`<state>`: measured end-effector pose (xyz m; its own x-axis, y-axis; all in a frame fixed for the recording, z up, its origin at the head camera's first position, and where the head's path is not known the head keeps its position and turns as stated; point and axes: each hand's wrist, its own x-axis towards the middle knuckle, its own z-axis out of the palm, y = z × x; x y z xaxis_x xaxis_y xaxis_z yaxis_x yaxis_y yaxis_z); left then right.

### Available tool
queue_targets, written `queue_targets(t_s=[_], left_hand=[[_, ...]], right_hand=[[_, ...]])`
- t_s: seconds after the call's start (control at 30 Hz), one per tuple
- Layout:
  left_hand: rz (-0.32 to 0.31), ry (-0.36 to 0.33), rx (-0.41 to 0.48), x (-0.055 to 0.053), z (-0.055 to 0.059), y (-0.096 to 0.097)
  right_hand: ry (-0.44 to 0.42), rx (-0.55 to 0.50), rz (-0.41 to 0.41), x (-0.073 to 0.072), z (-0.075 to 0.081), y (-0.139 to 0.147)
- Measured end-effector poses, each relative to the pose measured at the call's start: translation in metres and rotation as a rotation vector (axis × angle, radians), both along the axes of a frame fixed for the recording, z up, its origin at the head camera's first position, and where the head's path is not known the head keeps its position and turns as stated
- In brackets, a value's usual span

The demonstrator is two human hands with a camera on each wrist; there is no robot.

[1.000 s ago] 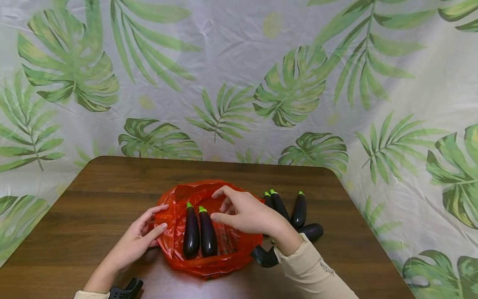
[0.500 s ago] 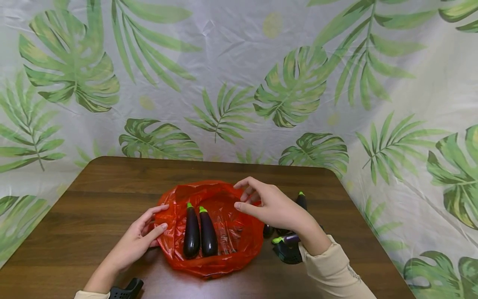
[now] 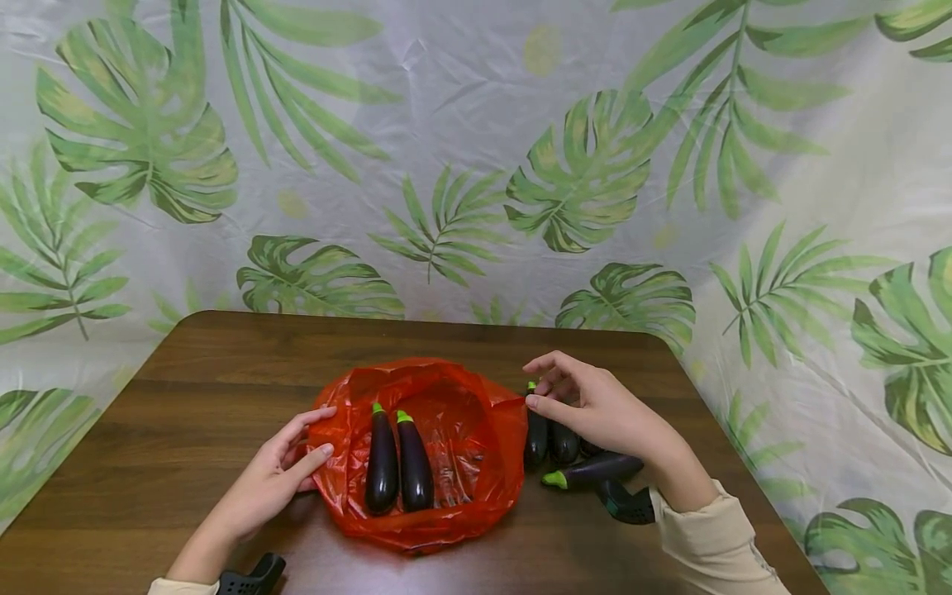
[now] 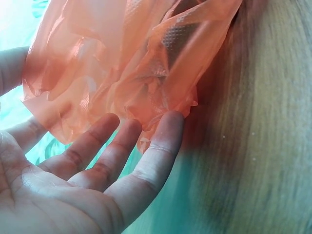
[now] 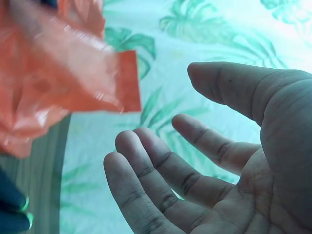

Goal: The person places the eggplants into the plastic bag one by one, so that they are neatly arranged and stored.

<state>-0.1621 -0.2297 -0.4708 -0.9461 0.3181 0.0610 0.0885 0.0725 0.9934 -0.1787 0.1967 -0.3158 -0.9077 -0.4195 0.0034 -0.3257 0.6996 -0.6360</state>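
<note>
A red plastic bag (image 3: 476,430) lies with its mouth spread wide on the table, and two eggplants (image 3: 381,463) rest inside it side by side, green stems pointing away. My left hand (image 3: 278,467) holds the bag's left rim, thumb and one finger over the edge, the other fingers against the outside, as the left wrist view (image 4: 97,185) shows. To the right of the bag, my right hand (image 3: 595,405) hovers with loosely bent fingers and nothing in it. Several more eggplants (image 3: 595,469) lie below and beside it, partly hidden by the hand.
The brown wooden table (image 3: 223,355) has rounded far corners. Behind it hangs a pale curtain (image 3: 461,149) with green leaf prints. Black wrist devices (image 3: 628,502) sit on both wrists by the beige sleeves.
My right hand has moved right, from over the bag's inside to over the loose eggplants. The left hand and the two eggplants in the bag have stayed put.
</note>
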Motion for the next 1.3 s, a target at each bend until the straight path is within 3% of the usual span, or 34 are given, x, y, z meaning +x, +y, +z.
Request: queue_targets(t_s=[0.4, 0.8, 1.1, 1.3], left_hand=[[0.007, 0.005, -0.005, 0.0, -0.001, 0.0], [0.01, 0.006, -0.004, 0.0, -0.001, 0.001], [0.025, -0.014, -0.013, 0.0, 0.0, 0.0], [0.018, -0.015, -0.01, 0.0, 0.001, 0.0]], right_hand=[[0.007, 0.029, -0.06, 0.003, -0.022, 0.052], [-0.033, 0.061, -0.094, 0.006, -0.054, 0.099], [0.013, 0.107, -0.076, 0.003, -0.076, 0.119], [-0.022, 0.111, -0.101, -0.002, -0.088, 0.127]])
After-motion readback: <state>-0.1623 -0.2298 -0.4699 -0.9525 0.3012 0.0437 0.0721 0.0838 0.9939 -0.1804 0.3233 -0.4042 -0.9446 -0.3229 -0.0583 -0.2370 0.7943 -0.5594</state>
